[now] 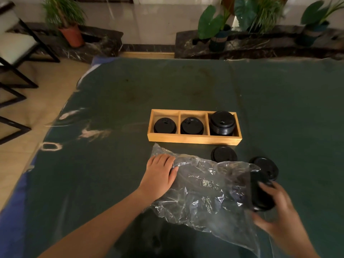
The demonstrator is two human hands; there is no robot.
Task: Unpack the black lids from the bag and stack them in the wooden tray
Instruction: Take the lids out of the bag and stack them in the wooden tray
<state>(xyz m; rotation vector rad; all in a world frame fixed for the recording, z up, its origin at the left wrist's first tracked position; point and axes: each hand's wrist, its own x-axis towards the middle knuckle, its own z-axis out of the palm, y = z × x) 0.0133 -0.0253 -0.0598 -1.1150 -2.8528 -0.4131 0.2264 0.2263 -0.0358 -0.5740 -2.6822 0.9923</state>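
A clear plastic bag lies crumpled on the green table in front of me. My left hand presses down on its left end, gripping the plastic. My right hand holds a stack of black lids on edge at the bag's right opening. The wooden tray has three compartments: low lid stacks in the left and middle ones, a taller stack in the right. Two more lid piles rest on the table, one just before the tray, one further right.
The green cloth-covered table stretches far beyond the tray. A black-framed chair stands on the floor to the left. Potted plants line a dark stone ledge behind the table.
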